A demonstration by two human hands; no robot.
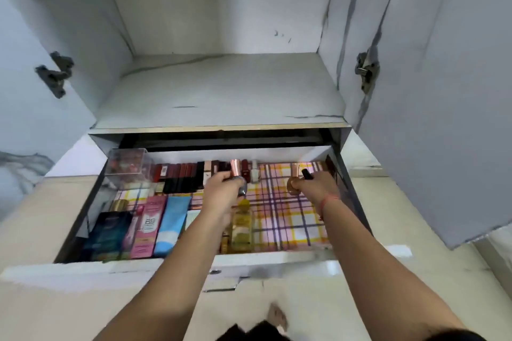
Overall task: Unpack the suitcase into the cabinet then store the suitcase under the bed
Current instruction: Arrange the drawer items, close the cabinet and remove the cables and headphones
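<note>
Cabinet (221,86) stands open, left door (27,63) and right door (443,91) swung wide, 1 hinge (55,72) on the left and 1 hinge (365,66) on the right, upper shelf bare. Below the shelf the drawer (138,266) is pulled out toward the person, its bottom lined with a plaid liner (288,219). Both arms reach in from the near edge. Left hand (221,188) is at the drawer's far middle, fingers (217,177) curled round a copper-capped item (237,171) with the cap pointing far, just beside the lipstick row (180,174) along the far wall. Right hand (315,185) is at the far right of the drawer over the liner, fingers wrapped round 2 things: a rose-gold item (292,185) on its left side and a black tube (307,174) sticking out toward the far wall; cannot tell if either touches the liner. Red thread (328,201) on the right wrist. Far left corner holds a clear box (127,160). Near left part holds a dark blue pack (108,232), a pink BB box (146,227) and a light blue tube (170,224) side by side, touching. A yellow bottle (242,221) lies in the near middle, partly under the left forearm. Labels mostly too blurred to read.
</note>
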